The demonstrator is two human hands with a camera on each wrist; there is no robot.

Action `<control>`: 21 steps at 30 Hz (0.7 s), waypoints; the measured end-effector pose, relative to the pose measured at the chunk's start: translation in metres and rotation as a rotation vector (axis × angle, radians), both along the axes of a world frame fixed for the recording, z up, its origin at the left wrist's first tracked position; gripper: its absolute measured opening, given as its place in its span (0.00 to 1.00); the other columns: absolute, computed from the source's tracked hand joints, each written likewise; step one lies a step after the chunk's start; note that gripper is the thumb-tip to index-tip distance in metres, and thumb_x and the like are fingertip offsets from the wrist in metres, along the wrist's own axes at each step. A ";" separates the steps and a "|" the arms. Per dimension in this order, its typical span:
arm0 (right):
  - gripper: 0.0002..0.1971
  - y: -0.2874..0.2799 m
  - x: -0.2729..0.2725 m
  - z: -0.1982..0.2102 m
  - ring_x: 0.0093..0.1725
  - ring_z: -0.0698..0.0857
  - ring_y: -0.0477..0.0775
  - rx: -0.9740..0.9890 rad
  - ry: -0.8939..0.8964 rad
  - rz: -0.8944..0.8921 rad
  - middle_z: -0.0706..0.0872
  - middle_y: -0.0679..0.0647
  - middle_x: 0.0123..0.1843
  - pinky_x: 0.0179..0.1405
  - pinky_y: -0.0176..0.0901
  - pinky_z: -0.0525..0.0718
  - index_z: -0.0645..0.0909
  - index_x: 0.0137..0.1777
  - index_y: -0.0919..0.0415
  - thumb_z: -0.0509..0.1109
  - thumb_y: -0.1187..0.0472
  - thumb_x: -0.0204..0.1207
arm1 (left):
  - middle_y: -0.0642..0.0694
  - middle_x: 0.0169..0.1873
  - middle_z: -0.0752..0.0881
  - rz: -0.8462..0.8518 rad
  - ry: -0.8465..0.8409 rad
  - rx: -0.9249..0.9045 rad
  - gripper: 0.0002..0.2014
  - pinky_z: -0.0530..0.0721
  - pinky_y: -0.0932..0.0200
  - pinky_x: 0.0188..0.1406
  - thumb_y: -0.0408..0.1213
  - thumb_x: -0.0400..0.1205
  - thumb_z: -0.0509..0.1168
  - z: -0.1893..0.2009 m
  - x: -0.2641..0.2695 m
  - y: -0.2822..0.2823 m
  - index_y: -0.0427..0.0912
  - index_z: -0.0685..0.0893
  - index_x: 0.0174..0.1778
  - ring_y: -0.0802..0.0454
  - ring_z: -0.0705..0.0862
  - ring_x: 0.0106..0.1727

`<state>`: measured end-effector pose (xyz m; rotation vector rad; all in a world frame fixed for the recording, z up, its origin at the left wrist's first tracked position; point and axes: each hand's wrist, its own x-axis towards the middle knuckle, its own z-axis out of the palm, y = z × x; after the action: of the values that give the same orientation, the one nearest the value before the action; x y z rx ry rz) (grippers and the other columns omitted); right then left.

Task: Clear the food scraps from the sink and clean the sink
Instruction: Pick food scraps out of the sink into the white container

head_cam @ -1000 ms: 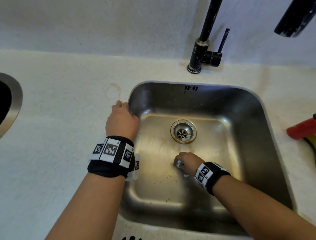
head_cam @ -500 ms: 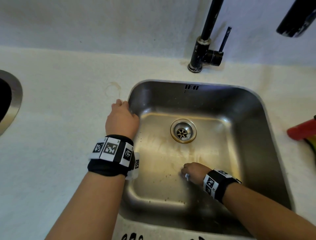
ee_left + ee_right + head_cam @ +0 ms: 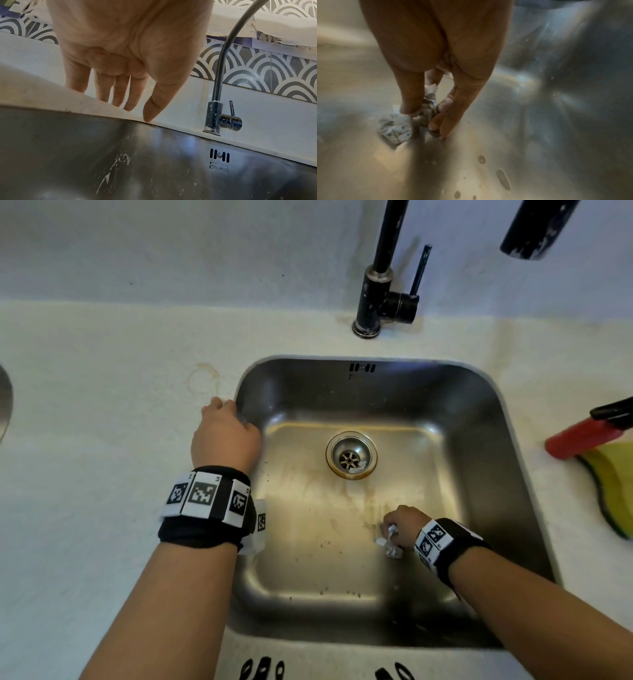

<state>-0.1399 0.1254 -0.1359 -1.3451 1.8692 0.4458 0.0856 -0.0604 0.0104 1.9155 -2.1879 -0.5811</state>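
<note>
right hand (image 3: 404, 525) has slid from the middle of the basin toward the near right since a second ago, dragging a crumpled wad of paper (image 3: 388, 544) across the floor of the sink (image 3: 479, 419); left hand (image 3: 224, 436) has stayed put on the sink's left rim. right fingers (image 3: 409, 100) curled down and pinching the wad against the steel, thumb on one side and two fingers on the other; wad looks damp and greyed in the right wrist view, which is blurred. left fingers (image 3: 118, 92) straight and slightly spread, tips resting on the edge of the table (image 3: 85, 440) where it meets the rim, holding nothing. progress, as a judgement: large scraps seem gone, basin floor mostly bare. left over: small dark crumbs (image 3: 342, 592) scattered along the near edge of the floor, a few specks near the middle, a brownish film streaked between the drain (image 3: 351, 455) and the right hand, and a pale bit sitting in the drain strainer. dried white splashes on the far left wall in the left wrist view. black tap (image 3: 383, 285) at the far side shows no water running. red-handled tool (image 3: 582, 433) and yellow-green sponge (image 3: 613, 484) lie on the table to the right, untouched. wiping under way; rinse and scrub seemingly yet to come.
</note>
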 end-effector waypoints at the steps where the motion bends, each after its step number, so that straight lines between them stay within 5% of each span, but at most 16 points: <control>1: 0.15 0.002 0.002 -0.002 0.60 0.82 0.60 0.001 -0.004 -0.007 0.81 0.59 0.62 0.55 0.42 0.79 0.82 0.59 0.58 0.68 0.52 0.76 | 0.40 0.73 0.71 -0.001 -0.005 0.001 0.21 0.74 0.47 0.65 0.36 0.81 0.60 0.000 0.000 0.000 0.35 0.75 0.70 0.38 0.76 0.68; 7: 0.19 0.013 0.018 -0.013 0.56 0.81 0.60 0.007 -0.062 0.051 0.71 0.56 0.61 0.53 0.42 0.80 0.74 0.64 0.52 0.71 0.56 0.73 | 0.40 0.72 0.72 -0.019 -0.013 -0.004 0.20 0.75 0.48 0.61 0.36 0.81 0.60 -0.001 0.001 -0.001 0.35 0.76 0.69 0.38 0.77 0.66; 12: 0.11 0.008 0.020 -0.013 0.59 0.79 0.61 -0.043 -0.061 0.129 0.78 0.60 0.59 0.48 0.38 0.69 0.80 0.58 0.60 0.66 0.64 0.77 | 0.40 0.73 0.71 -0.017 -0.016 0.002 0.21 0.74 0.47 0.63 0.36 0.81 0.60 -0.001 0.000 -0.001 0.35 0.74 0.71 0.38 0.76 0.68; 21: 0.06 -0.003 0.015 -0.008 0.54 0.82 0.57 0.039 -0.045 0.120 0.84 0.60 0.60 0.46 0.38 0.72 0.82 0.51 0.59 0.65 0.63 0.78 | 0.41 0.75 0.69 0.005 0.002 0.010 0.21 0.74 0.48 0.65 0.36 0.82 0.60 -0.001 0.001 0.001 0.37 0.74 0.71 0.38 0.76 0.68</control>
<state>-0.1246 0.1228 -0.1442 -1.4343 1.7411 0.5067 0.0862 -0.0590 0.0098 1.9236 -2.1829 -0.5939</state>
